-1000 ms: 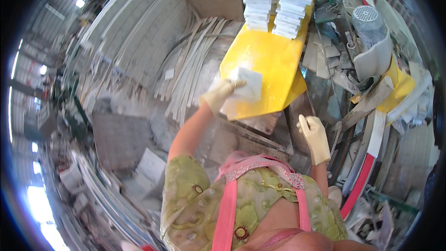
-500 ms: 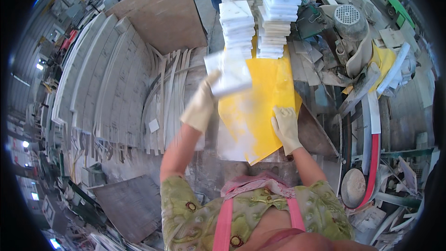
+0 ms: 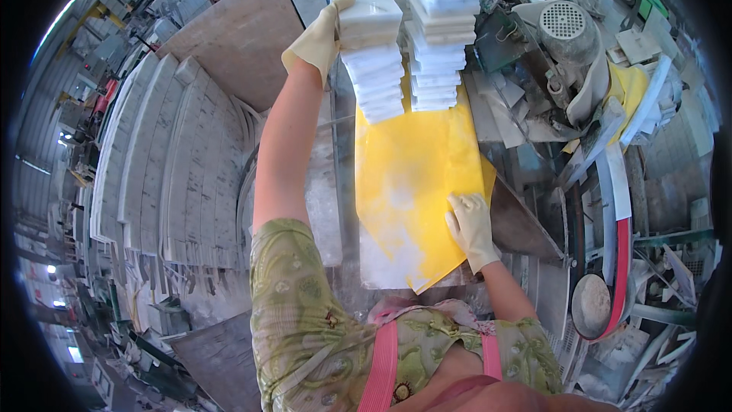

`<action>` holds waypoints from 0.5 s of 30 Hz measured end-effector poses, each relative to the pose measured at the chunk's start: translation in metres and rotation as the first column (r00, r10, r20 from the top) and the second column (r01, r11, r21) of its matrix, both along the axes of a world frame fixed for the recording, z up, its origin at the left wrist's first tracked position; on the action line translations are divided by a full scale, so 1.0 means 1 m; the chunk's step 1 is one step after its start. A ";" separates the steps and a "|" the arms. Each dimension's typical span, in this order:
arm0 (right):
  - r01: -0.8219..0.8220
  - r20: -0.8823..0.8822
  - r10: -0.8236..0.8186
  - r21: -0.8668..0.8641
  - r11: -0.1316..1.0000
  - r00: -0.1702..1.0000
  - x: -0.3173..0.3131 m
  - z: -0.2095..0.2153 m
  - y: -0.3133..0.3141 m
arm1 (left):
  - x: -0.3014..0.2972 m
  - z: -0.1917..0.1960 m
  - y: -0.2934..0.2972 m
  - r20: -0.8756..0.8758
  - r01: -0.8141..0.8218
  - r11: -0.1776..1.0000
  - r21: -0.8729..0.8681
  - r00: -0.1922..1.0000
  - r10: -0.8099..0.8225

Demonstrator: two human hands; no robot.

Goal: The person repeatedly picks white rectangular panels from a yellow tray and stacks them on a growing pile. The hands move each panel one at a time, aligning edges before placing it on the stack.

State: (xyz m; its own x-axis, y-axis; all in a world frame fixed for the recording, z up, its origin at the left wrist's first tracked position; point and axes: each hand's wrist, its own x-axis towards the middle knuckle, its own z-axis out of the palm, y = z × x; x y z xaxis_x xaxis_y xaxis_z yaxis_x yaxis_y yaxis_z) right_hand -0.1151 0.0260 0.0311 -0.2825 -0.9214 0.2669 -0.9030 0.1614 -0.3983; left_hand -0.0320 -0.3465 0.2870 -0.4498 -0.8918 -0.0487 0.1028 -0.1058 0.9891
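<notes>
My left hand, in a cream rubber glove, reaches far forward at the end of a stretched arm. Its fingers grip the left edge of a white marble tile, which lies on top of the near left stack of tiles. My right hand, gloved alike, rests on the right part of a yellow sheet with its fingers loosely bent; nothing shows in them. White dust and a pale patch cover part of the sheet. A second tile stack rises just right of the first.
Long pale slabs lean in rows at the left, before a brown board. A motor with a round grille stands at the right, amid stone offcuts. A red-edged belt runs round a wheel nearer me.
My left hand has carried the white tile forward from over the yellow sheet onto the left stack. My right hand has stayed on the sheet. The view has shifted slightly.
</notes>
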 end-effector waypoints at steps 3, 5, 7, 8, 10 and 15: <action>0.001 0.002 -0.001 -0.025 1.000 1.000 0.001 0.002 0.000 | 0.007 -0.004 -0.025 0.320 0.047 0.999 -0.021 0.947 -0.038; -0.005 0.009 0.005 -0.058 0.998 1.000 0.002 0.002 0.000 | 0.012 -0.009 -0.032 0.346 0.101 0.987 -0.123 0.937 -0.053; -0.012 0.025 0.014 -0.089 0.996 1.000 0.002 0.001 -0.001 | 0.016 -0.008 -0.036 0.410 0.137 0.965 -0.224 0.911 -0.034; -0.010 0.016 0.012 -0.092 0.996 1.000 0.002 0.001 -0.001 | 0.018 -0.004 -0.039 0.540 0.151 0.955 -0.257 0.841 0.012; -0.008 0.011 0.009 -0.097 0.995 1.000 0.003 0.001 0.000 | 0.018 0.009 -0.047 0.731 0.293 0.893 -0.341 0.680 0.056; -0.025 -0.017 0.023 -0.111 0.994 1.000 0.001 -0.003 0.002 | 0.011 0.015 -0.040 0.818 0.431 0.787 -0.441 0.555 0.154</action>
